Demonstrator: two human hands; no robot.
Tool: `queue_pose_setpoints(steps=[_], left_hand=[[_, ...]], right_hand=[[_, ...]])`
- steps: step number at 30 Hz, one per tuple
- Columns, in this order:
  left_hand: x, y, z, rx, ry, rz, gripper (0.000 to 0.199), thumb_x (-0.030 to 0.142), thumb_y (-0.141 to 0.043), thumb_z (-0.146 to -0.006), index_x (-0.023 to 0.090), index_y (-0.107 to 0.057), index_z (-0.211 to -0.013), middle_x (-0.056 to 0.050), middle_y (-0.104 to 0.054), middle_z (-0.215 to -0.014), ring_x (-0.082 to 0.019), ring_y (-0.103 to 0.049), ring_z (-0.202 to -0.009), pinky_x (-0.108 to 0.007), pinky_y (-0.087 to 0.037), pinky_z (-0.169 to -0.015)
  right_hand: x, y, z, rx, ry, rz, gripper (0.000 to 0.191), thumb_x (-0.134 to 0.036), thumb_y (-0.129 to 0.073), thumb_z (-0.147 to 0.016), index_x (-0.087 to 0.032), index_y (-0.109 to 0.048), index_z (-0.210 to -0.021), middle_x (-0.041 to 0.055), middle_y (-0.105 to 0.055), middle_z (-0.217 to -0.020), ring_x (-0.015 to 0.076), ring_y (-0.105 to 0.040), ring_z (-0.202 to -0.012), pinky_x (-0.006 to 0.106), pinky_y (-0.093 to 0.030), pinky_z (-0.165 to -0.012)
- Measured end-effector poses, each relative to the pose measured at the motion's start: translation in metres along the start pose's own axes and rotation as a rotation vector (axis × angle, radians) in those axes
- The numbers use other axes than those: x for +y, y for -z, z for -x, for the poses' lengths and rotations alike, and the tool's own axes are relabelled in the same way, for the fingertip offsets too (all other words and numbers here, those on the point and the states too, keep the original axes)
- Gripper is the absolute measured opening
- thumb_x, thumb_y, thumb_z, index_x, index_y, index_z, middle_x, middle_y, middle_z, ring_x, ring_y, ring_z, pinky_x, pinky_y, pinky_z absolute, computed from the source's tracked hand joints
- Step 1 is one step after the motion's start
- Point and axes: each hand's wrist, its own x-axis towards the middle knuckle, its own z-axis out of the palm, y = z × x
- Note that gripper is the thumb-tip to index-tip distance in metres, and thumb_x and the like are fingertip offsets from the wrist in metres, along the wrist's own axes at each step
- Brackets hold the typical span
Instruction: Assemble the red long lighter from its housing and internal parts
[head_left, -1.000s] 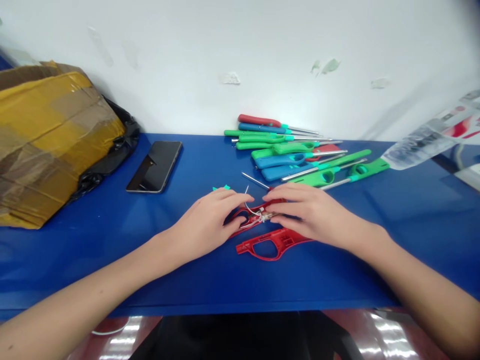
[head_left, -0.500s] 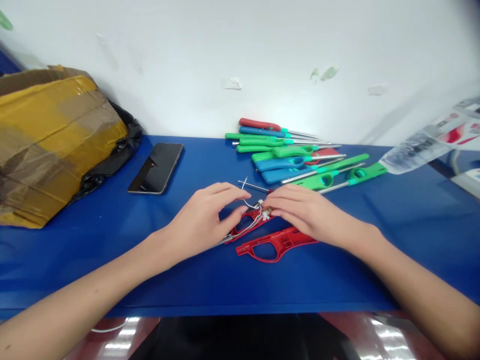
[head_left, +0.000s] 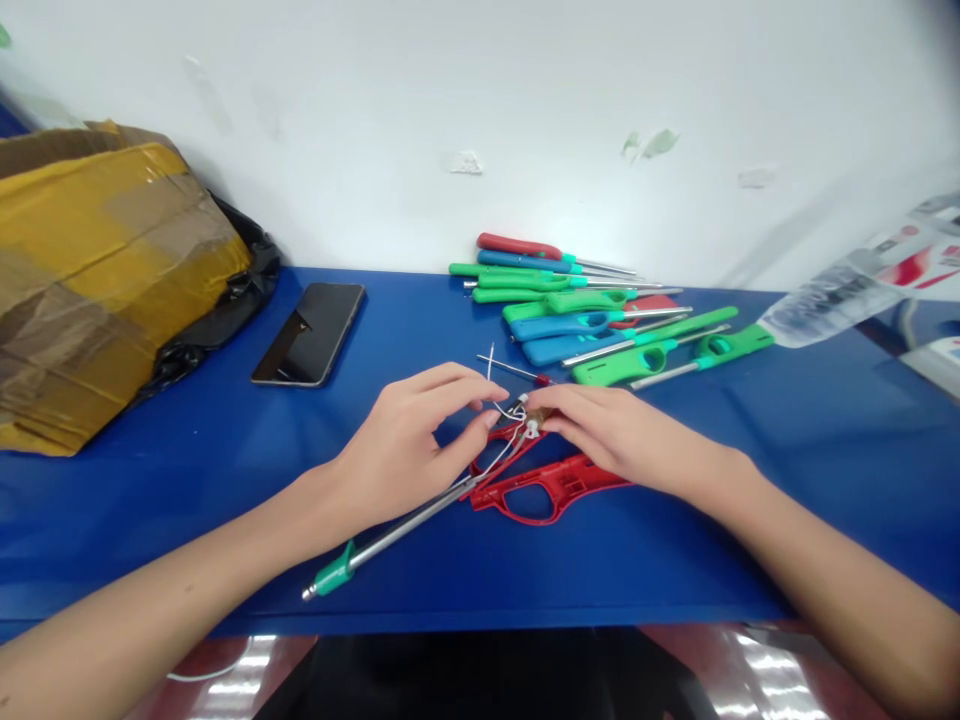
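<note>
My left hand [head_left: 420,430] has its thumb and forefinger closed around the end of a small black igniter piece [head_left: 513,410], from which thin white wires [head_left: 491,370] loop out. Beside it, the fingertips of my right hand [head_left: 600,425] pinch a brownish part with a white fitting [head_left: 533,428]; most of that part is hidden by the fingers. Under both hands lies one red lighter shell half [head_left: 480,462], partly covered. The other red shell half [head_left: 559,488] rests nearer me, its inside facing up. A metal tube with a green collar [head_left: 409,525] slants down below my left hand.
A screwdriver [head_left: 517,370] lies just beyond my hands. Several assembled lighters [head_left: 600,325] are piled by the wall. A phone [head_left: 309,335] and a taped cardboard box [head_left: 112,290] stand left on the blue table [head_left: 637,570]; a plastic bottle [head_left: 825,300] lies at right.
The metal tube has swung toward the front edge, so its green collar now shows below my left arm. Both hands stay at the small parts, with slight finger shifts.
</note>
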Motion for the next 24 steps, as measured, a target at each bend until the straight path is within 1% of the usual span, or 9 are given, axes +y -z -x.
queue_pose_setpoints(steps=[7, 10, 15, 24], left_hand=[[0.0013, 0.0005, -0.0005, 0.015, -0.014, 0.012, 0.018, 0.014, -0.058, -0.091, 0.016, -0.068, -0.106, -0.006, -0.071, -0.101, -0.013, -0.067, -0.088, -0.023, -0.055, -0.08], [0.0024, 0.0011, 0.0001, 0.028, -0.023, 0.028, 0.019, 0.012, -0.059, -0.09, 0.015, -0.068, -0.106, -0.005, -0.07, -0.101, -0.011, -0.066, -0.088, -0.021, -0.054, -0.081], [0.004, 0.0016, 0.0003, 0.026, -0.026, 0.051, 0.021, 0.009, -0.06, -0.089, 0.014, -0.068, -0.108, -0.005, -0.07, -0.102, -0.011, -0.065, -0.092, -0.019, -0.052, -0.085], [0.0055, 0.0032, -0.0003, 0.034, -0.022, 0.056, 0.021, 0.009, -0.06, -0.089, 0.014, -0.068, -0.107, -0.005, -0.07, -0.102, -0.011, -0.066, -0.093, -0.019, -0.052, -0.086]], right_hand=[[-0.0005, -0.0019, 0.0007, -0.013, -0.046, -0.02, 0.03, -0.017, -0.043, -0.1, -0.019, -0.051, -0.129, 0.0099, -0.07, -0.118, 0.0189, -0.071, -0.097, 0.031, -0.058, -0.084], [-0.0017, -0.0018, 0.0003, -0.003, -0.054, -0.06, 0.031, -0.016, -0.042, -0.1, -0.017, -0.05, -0.13, 0.0102, -0.071, -0.113, 0.019, -0.071, -0.096, 0.032, -0.059, -0.082], [-0.0042, -0.0014, -0.0015, 0.031, -0.018, -0.083, 0.029, -0.016, -0.043, -0.1, -0.016, -0.048, -0.129, 0.0104, -0.072, -0.11, 0.0196, -0.071, -0.098, 0.034, -0.059, -0.084], [-0.0038, -0.0034, -0.0023, 0.053, 0.016, -0.043, 0.023, -0.016, -0.043, -0.1, -0.016, -0.048, -0.123, 0.012, -0.071, -0.11, 0.0207, -0.071, -0.1, 0.035, -0.06, -0.083]])
